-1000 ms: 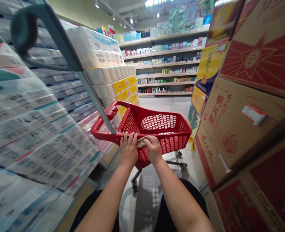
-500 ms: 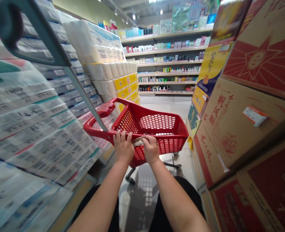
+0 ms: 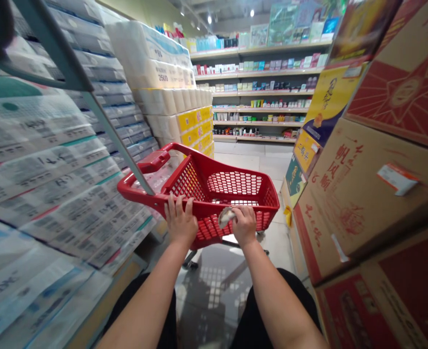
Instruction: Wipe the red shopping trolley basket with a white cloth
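Observation:
A red plastic shopping cart [image 3: 235,186] stands in the aisle just ahead of me, its basket holding nothing I can see. My left hand [image 3: 179,223] rests on the cart's near rim with fingers hooked over the edge. My right hand [image 3: 245,224] is closed on a small crumpled grey-white cloth [image 3: 226,216] pressed against the same rim, a little to the right of the left hand. The cart's red handle [image 3: 141,179] sticks out to the left, beside the stacked goods.
Stacked packs of tissue and toilet paper [image 3: 54,165] wall the left side, with a grey metal bar [image 3: 101,121] slanting across them. Large red and brown cartons [image 3: 373,184] crowd the right. Shelves of small goods [image 3: 261,92] stand at the aisle's far end. The tiled floor [image 3: 250,160] runs ahead.
My right hand has slid to the right along the rim with the cloth, so the hands are now apart. The cart has shifted slightly left in view.

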The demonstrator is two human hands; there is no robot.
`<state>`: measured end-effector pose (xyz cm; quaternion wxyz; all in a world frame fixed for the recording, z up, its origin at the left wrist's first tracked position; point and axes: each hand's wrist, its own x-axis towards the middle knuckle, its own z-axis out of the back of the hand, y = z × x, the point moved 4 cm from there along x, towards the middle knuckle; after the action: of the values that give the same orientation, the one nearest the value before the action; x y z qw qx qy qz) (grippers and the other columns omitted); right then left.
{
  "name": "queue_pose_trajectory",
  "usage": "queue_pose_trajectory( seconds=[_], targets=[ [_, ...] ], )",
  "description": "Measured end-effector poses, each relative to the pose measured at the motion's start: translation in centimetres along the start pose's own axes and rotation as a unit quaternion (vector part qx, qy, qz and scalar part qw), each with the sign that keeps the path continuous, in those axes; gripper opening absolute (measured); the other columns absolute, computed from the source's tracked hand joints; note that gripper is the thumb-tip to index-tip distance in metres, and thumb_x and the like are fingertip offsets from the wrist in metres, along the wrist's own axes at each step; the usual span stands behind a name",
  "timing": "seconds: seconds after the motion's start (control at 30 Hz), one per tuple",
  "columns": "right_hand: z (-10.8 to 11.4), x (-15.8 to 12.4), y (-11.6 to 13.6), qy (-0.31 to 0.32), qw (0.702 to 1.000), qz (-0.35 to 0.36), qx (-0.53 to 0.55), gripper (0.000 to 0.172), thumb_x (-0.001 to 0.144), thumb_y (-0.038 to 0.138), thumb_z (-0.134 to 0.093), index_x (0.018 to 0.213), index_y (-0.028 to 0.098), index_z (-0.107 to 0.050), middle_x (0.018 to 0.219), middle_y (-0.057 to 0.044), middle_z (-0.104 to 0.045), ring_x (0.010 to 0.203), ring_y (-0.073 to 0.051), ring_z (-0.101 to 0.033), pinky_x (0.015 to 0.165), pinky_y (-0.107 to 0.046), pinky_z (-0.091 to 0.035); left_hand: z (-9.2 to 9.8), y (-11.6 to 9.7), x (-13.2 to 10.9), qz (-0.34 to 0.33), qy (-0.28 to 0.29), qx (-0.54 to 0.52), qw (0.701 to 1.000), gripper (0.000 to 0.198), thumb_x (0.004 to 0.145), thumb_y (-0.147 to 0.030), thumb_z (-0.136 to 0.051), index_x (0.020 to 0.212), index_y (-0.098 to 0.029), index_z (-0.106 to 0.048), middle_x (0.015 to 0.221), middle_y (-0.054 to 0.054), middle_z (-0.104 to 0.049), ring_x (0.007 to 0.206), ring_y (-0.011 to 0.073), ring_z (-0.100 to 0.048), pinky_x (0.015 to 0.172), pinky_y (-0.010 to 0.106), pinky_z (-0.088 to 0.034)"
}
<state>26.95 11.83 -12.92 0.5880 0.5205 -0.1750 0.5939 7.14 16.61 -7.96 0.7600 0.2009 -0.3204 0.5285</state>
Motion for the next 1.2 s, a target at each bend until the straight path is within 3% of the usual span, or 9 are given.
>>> queue_pose_trajectory(
  seconds=[0.1, 0.23, 0.4, 0.57, 0.73, 0.83, 1.0, 1.2],
  targets=[
    [0.1, 0.2, 0.6, -0.015, 0.999, -0.003, 0.034, 0.027, 0.083, 0.006, -0.05, 0.097, 0.02, -0.069, 0.098, -0.007, -0.063, 0.096, -0.023, -0.052, 0.089, -0.039, -0.045, -0.4, 0.0, -0.7, -0.019, 0.006, -0.001, 1.0, 0.058, 0.077, -0.014, -0.049, 0.135, -0.014, -0.048, 0.143, 0.016, -0.039, 0.145, 0.0369, -0.006, 0.116, 0.056, -0.017],
    [-0.8, 0.7, 3.6, -0.021, 0.994, 0.039, 0.1, 0.033, 0.091, 0.009, -0.043, 0.114, 0.019, -0.064, 0.111, -0.009, -0.061, 0.105, -0.021, -0.054, 0.093, -0.039, -0.047, -0.5, 0.3, -1.2, -0.058, 0.036, -0.008, 0.998, 0.067, 0.074, -0.014, -0.052, 0.14, -0.019, -0.044, 0.144, 0.012, -0.04, 0.145, 0.0355, -0.008, 0.117, 0.054, -0.018],
    [-2.6, 0.5, 5.2, 0.009, 0.995, 0.065, 0.073, 0.03, 0.093, 0.012, -0.047, 0.115, 0.021, -0.064, 0.116, -0.009, -0.061, 0.112, -0.021, -0.053, 0.097, -0.037, -0.045, 0.0, 0.5, -1.0, -0.054, 0.051, -0.01, 0.997, 0.065, 0.075, -0.017, -0.053, 0.139, -0.021, -0.045, 0.144, 0.012, -0.042, 0.144, 0.0356, -0.013, 0.116, 0.054, -0.021],
    [-1.9, 0.2, 2.2, -0.005, 0.999, 0.03, 0.045, 0.028, 0.089, 0.008, -0.049, 0.107, 0.019, -0.067, 0.112, -0.006, -0.065, 0.105, -0.022, -0.052, 0.096, -0.037, -0.043, 0.2, -0.1, -0.8, -0.037, 0.04, -0.005, 0.998, 0.059, 0.077, -0.014, -0.05, 0.136, -0.018, -0.049, 0.141, 0.013, -0.044, 0.142, 0.0359, -0.018, 0.115, 0.054, -0.023],
    [1.0, 0.5, -2.5, -0.059, 0.995, -0.075, -0.026, 0.032, 0.083, 0.005, -0.047, 0.105, 0.017, -0.067, 0.105, -0.008, -0.066, 0.1, -0.024, -0.051, 0.093, -0.039, -0.041, 0.1, -0.5, -0.8, -0.028, 0.018, -0.015, 0.999, 0.055, 0.077, -0.014, -0.052, 0.132, -0.016, -0.053, 0.137, 0.014, -0.046, 0.141, 0.037, -0.021, 0.115, 0.056, -0.021],
    [1.4, 0.8, -3.6, -0.056, 0.991, -0.111, -0.057, 0.032, 0.081, 0.005, -0.047, 0.103, 0.016, -0.068, 0.105, -0.008, -0.066, 0.1, -0.024, -0.049, 0.092, -0.039, -0.04, 0.1, -0.8, -0.8, -0.029, 0.014, -0.02, 0.999, 0.054, 0.077, -0.015, -0.053, 0.132, -0.016, -0.053, 0.137, 0.015, -0.045, 0.14, 0.0376, -0.023, 0.115, 0.056, -0.022],
    [-0.9, 1.0, -0.6, -0.034, 0.994, -0.089, -0.045, 0.03, 0.083, 0.005, -0.048, 0.102, 0.016, -0.069, 0.101, -0.008, -0.067, 0.094, -0.024, -0.048, 0.087, -0.037, -0.04, 0.0, -1.3, -0.8, -0.033, 0.007, -0.023, 0.999, 0.054, 0.076, -0.014, -0.055, 0.13, -0.017, -0.054, 0.137, 0.016, -0.042, 0.139, 0.0371, -0.024, 0.114, 0.056, -0.025],
    [-3.6, 0.5, 4.4, 0.043, 0.999, 0.015, -0.025, 0.04, 0.088, 0.012, -0.052, 0.126, 0.017, -0.059, 0.122, -0.007, -0.063, 0.105, -0.023, -0.048, 0.093, -0.037, -0.036, -0.4, -1.0, -1.2, -0.042, 0.001, -0.019, 0.999, 0.053, 0.077, -0.015, -0.055, 0.13, -0.019, -0.054, 0.138, 0.017, -0.04, 0.14, 0.0371, -0.023, 0.113, 0.056, -0.025]
  ],
)
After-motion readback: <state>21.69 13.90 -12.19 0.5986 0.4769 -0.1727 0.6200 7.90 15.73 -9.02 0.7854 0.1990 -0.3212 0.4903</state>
